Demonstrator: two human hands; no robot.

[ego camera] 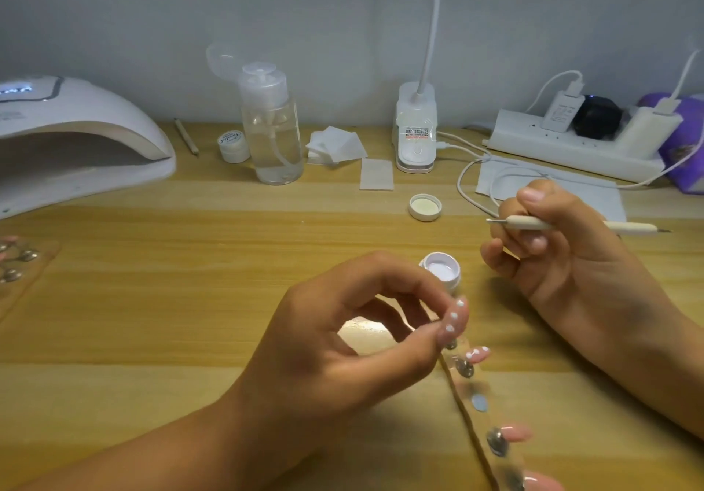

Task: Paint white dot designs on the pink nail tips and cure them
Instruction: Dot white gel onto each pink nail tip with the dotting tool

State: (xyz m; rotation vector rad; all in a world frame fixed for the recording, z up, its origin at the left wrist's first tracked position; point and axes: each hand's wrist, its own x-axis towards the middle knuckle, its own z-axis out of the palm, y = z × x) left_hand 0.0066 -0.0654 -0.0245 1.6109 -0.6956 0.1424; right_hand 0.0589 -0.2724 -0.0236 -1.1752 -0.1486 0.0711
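My left hand (343,334) pinches a pink nail tip (453,323) with three white dots, lifted at the top end of a clear holder strip (482,407). On that strip sit another dotted pink tip (478,354) and two plain pink tips (516,432), with round metal mounts between them. My right hand (552,247) grips a cream dotting tool (571,225), its metal point aimed left. An open small jar of white gel (442,269) stands between my hands, with its lid (425,207) lying farther back.
A white curing lamp (76,140) stands at the back left. Behind are a clear pump bottle (272,129), a closed small jar (233,146), lint wipes (335,146), a desk lamp base (416,129) and a power strip (571,140) with cables. A second holder strip (19,262) lies at the left edge.
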